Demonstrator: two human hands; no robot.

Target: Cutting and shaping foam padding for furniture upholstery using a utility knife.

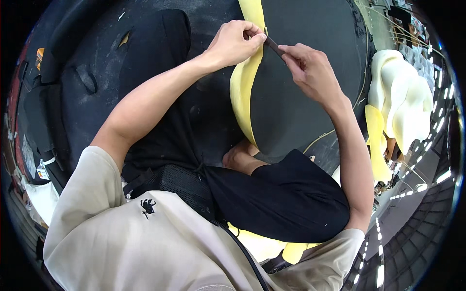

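Note:
A long yellow strip, foam-like in look [242, 92], runs in a curve along the edge of a dark grey sheet [306, 111]. Over its upper part, my left hand [238, 42] is closed in a pinch, its fingertips at one end of a narrow dark strip [275, 47]. The other end of that dark strip sits between the thumb and fingers of my right hand [310, 70], which is closed too. The dark strip stretches slantwise between both hands. Whether it is a soft band or a stiff tool I cannot tell.
White and pale-yellow foam pieces [400, 92] are heaped at the right, with a yellow piece [376, 140] hanging below. More yellow foam [293, 252] lies beside my folded leg. A thin cord [320, 139] crosses the dark surface. Dark padded shapes [46, 121] stand at the left.

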